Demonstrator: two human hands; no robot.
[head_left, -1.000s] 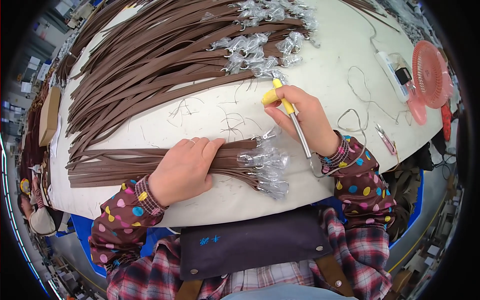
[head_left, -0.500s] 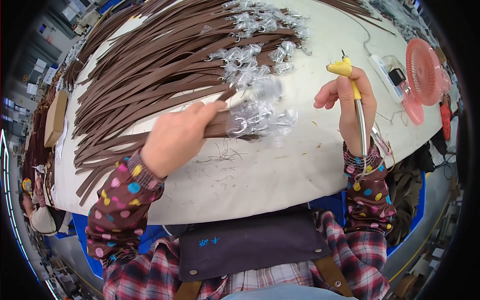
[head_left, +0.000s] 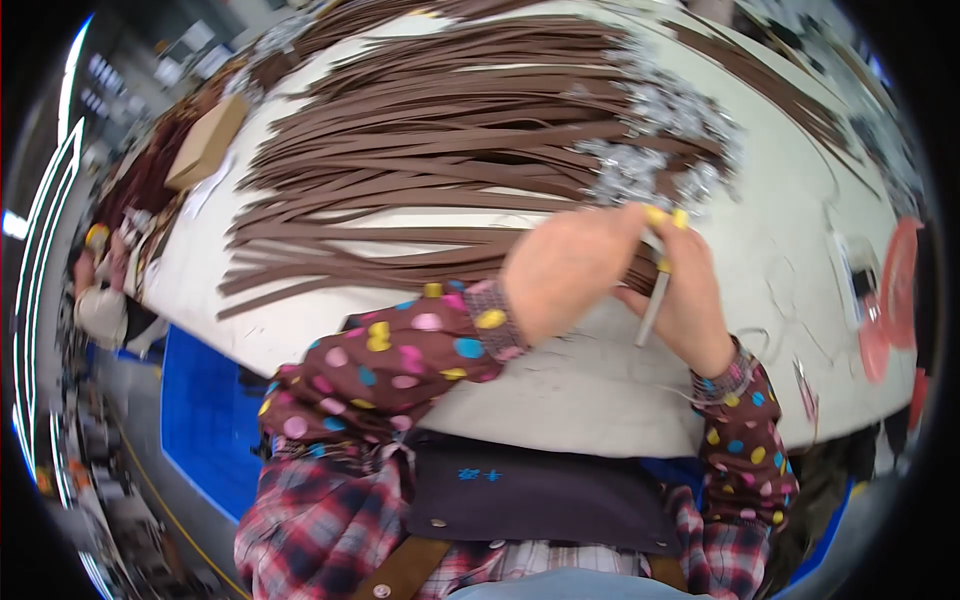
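Right hand grips tool; left hand over straps, grasp cannot be told; steady straps and light tool control probably advisable.

straps lie side by side across the middle of the table, their plastic-wrapped ends to the right; before them, nearer the person, runs a front bunch; the left hand is over its right end, with the right hand close against it on the right; a tool lies within the right hand; at the far right lie more straps; nearer, by the right edge, sits a power strip, a fan just right of it, snips before both; a box stands at the left edge; a bin sits below the near left edge
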